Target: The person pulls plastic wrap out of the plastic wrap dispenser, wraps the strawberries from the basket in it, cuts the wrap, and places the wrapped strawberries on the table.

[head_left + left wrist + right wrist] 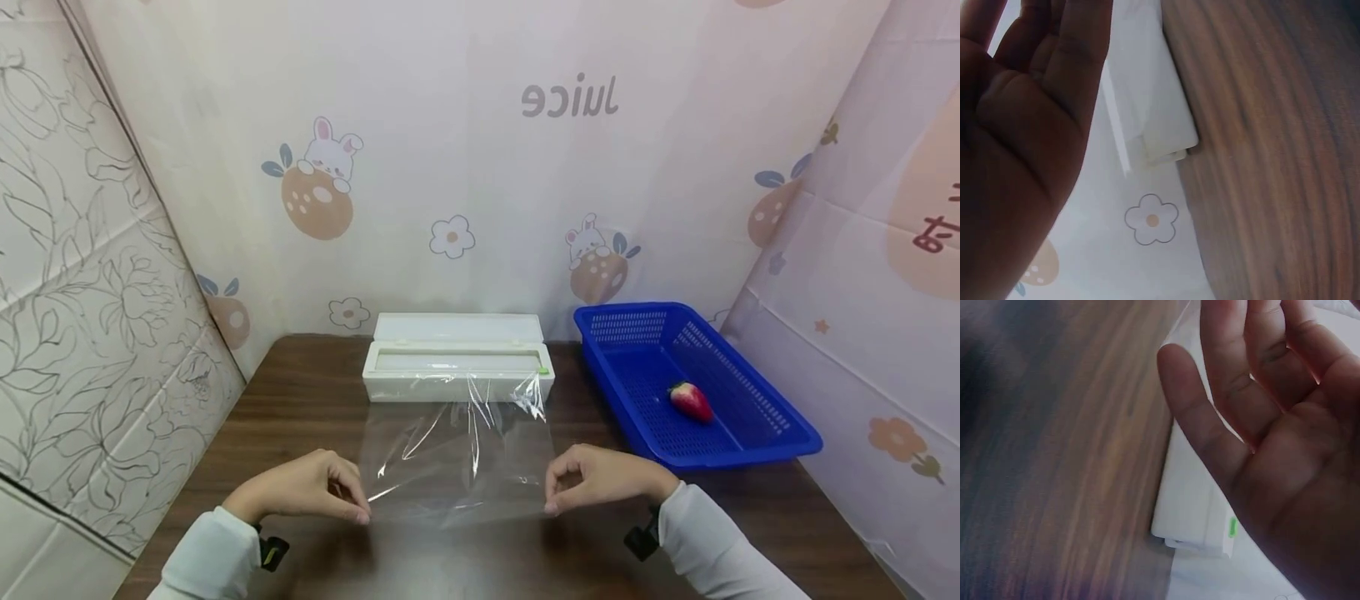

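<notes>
A sheet of clear plastic wrap [450, 467] stretches toward me from a white wrap dispenser box [457, 387] whose lid [459, 327] stands raised at the back. My left hand [307, 487] pinches the near left corner of the sheet between thumb and fingers. At the near right corner, my right hand [603, 479] pinches the film in the same way. Creases and glints run across the film between the hands. A small green slider [543, 371] sits at the dispenser's right end, seen also in the right wrist view beside the palm [1297, 469].
To the right, a blue plastic basket [622, 408] holds one strawberry [691, 402]. The brown wooden table [300, 383] ends at a printed cloth wall [465, 167] behind, with more cloth on both sides.
</notes>
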Demonstrator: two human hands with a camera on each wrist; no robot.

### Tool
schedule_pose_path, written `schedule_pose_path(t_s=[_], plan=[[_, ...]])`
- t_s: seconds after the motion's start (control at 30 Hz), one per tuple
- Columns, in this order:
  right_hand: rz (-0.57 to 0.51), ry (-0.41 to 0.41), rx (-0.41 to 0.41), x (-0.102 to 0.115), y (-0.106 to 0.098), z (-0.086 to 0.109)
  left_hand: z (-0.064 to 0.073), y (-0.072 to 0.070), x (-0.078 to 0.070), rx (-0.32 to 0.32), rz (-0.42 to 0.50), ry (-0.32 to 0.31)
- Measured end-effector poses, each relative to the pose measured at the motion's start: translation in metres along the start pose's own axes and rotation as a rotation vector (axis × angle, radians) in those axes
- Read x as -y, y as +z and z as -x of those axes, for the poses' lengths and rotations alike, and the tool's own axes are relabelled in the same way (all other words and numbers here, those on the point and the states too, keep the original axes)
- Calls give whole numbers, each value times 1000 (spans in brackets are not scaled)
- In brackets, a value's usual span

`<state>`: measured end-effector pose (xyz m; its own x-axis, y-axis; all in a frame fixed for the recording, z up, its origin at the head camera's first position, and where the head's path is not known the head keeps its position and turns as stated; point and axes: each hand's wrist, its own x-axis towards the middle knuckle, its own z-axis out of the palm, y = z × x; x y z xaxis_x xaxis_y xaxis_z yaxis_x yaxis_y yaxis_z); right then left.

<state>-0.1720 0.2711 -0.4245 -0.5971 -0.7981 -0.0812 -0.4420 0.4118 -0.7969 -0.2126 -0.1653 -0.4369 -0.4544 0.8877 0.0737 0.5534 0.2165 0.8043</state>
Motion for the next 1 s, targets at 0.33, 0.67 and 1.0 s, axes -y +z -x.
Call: schedule_pose_path(t_s=[0.33, 0.67, 1.0], plan=[[99, 42, 47, -7, 12, -5, 1, 11, 12, 57, 23, -93], [187, 79, 64, -13, 26, -6, -1, 19, 22, 91, -4, -138], [216, 104, 80, -16, 33, -7, -2, 22, 23, 94, -32, -177]])
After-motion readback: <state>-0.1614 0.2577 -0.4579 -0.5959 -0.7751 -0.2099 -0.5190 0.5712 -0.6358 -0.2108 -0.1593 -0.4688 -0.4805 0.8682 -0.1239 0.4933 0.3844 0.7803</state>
